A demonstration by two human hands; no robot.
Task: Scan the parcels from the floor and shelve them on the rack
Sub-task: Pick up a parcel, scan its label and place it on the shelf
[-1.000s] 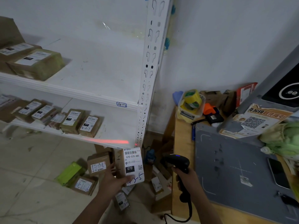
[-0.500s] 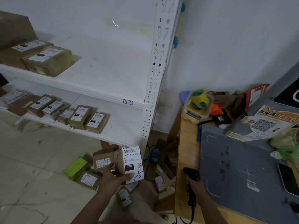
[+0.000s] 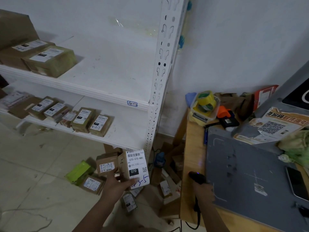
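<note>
Holding a labelled parcel (image 3: 136, 166) in the left grip (image 3: 117, 185), with the scanner (image 3: 196, 178) in the right grip (image 3: 203, 190).
Left grip: fingers and thumb are curled round the lower end of the parcel. It is held upright just below the right end of the rack's (image 3: 158, 81) lower shelf, with the label facing the camera. Right grip: closed round the handle of the black scanner, at the near left edge of the wooden surface (image 3: 192, 148), beside the grey mat (image 3: 242, 173). Other parcels (image 3: 107, 164) lie on the floor (image 3: 33, 164) behind the held one.
</note>
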